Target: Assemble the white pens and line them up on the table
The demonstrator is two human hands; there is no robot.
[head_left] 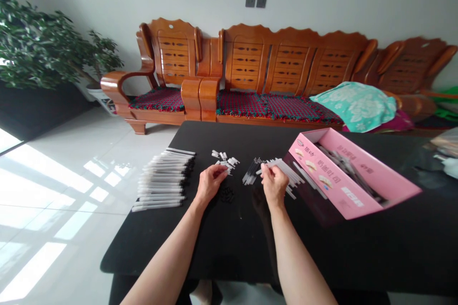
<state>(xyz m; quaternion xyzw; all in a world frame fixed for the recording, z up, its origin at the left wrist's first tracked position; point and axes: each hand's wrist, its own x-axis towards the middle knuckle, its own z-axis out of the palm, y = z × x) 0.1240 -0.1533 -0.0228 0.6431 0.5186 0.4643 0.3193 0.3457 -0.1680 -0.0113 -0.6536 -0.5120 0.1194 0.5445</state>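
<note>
My left hand (210, 184) is at a small pile of white pen parts (233, 160), its thumb and forefinger pinched together at the near edge. What those fingertips hold, if anything, is too small to make out. My right hand (275, 183) is closed in a pinch on a whitish pen barrel, one end of which shows beside the thumb. Under and beyond that hand lie several translucent white barrels (291, 174). Dark-filled pen refills (252, 171) lie just left of it. Small black pieces (227, 194) are scattered between my forearms.
A long row of white pens with black ends (161, 178) lies at the table's left. On the right, a pink box (336, 181) holds more greyish sticks. The black table (236, 243) stands before a wooden sofa (209, 93). A plastic bag (447, 152) is at far right.
</note>
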